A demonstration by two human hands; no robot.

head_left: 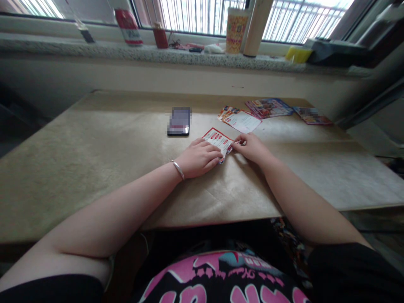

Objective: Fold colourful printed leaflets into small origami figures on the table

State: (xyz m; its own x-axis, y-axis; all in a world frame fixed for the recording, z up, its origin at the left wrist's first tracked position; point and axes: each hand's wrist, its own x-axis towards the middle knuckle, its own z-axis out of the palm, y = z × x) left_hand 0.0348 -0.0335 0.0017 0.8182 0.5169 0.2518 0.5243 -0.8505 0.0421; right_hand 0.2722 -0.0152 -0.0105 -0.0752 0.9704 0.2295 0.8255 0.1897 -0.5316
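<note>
A small stack of printed cards (217, 139) with red-edged white faces lies on the table in front of me. My left hand (201, 158) rests flat across its near left part, fingers stretched out. At the stack's right corner, the thumb and fingers of my right hand (252, 148) pinch the edge of a card. Just beyond the right hand lies a second, fanned group of cards (243, 121), white side up on top, with orange-patterned ones showing at its left.
A phone (179, 121) lies left of the cards. Colourful picture cards (269, 107) and a smaller pile (312, 115) lie at the table's (120, 155) back right. On the windowsill (189, 57) stand a red can (128, 26), a patterned cup (236, 31) and other items.
</note>
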